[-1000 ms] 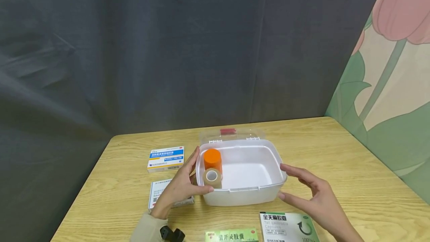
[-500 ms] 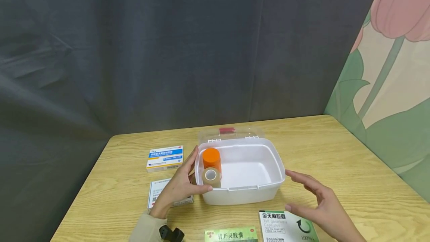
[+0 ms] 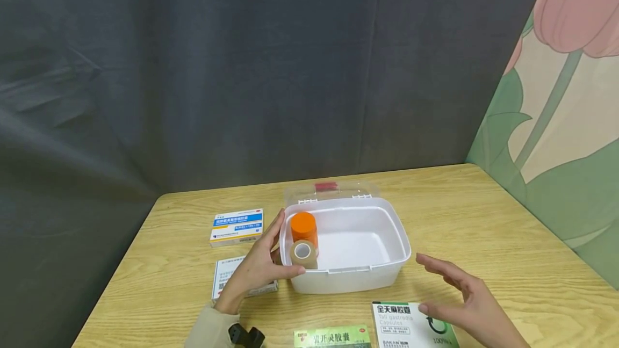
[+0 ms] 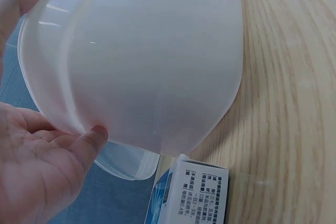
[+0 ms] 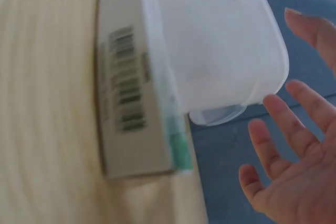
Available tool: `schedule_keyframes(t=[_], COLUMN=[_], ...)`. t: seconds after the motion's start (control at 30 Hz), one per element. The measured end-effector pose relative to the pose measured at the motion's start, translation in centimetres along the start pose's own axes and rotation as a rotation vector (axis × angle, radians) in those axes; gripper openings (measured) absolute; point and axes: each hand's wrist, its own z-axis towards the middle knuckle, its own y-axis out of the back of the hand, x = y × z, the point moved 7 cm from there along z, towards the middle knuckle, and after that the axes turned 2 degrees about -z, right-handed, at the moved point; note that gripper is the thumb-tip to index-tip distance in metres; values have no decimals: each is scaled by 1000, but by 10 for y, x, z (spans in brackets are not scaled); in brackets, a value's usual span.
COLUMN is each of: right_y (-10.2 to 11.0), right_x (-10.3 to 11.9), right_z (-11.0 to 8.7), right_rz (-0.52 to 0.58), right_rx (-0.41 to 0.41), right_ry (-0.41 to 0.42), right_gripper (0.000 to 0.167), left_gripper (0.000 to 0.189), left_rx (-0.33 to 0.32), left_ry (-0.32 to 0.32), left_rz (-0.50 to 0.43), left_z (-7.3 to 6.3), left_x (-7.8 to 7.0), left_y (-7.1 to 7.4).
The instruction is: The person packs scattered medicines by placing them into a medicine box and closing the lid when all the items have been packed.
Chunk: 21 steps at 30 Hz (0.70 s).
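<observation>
A white translucent plastic box (image 3: 345, 281) stands on the table with its clear lid folded back. My left hand (image 3: 261, 265) grips its left end, thumb at the front rim and fingers along the side; the left wrist view shows the fingers (image 4: 39, 121) against the wall. Inside at the left are an orange-capped bottle (image 3: 303, 223) and a tan roll of tape (image 3: 295, 260). My right hand (image 3: 471, 297) holds nothing, its fingers spread beside the box. Below its thumb lies a white and green capsule box (image 3: 394, 332), seen edge-on in the right wrist view.
Left of the plastic box lie a blue, white and yellow medicine box (image 3: 236, 228) and a white medicine box (image 3: 227, 270), partly behind my left hand. A green medicine box (image 3: 332, 337) lies at the front. A dark curtain (image 3: 266, 79) hangs behind the table.
My right hand has moved away from the plastic box's right end, rightward and toward the front, over the white and green capsule box. My left hand stays on the plastic box.
</observation>
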Motion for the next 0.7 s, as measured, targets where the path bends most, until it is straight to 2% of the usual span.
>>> schedule_keyframes(t=[0.13,0.43,0.6,0.7], right_y=[-3,-3,-5,-6], right_x=[-10,-22,-31,-34], right_z=[-3,-7,-10,-12], right_rz=[5,-1,38,72], right_rx=[57,80,124,147], right_ry=[-2,11,-48,-52], right_gripper=[66,66,68,70], left_gripper=[113,113,114,114], left_rx=[1,2,10,13], left_ry=[-6,-8,-7,-11], left_rz=[8,-14,-25,-26], left_z=[0,0,0,1], left_x=[0,1,1,0], left_y=[0,0,0,0])
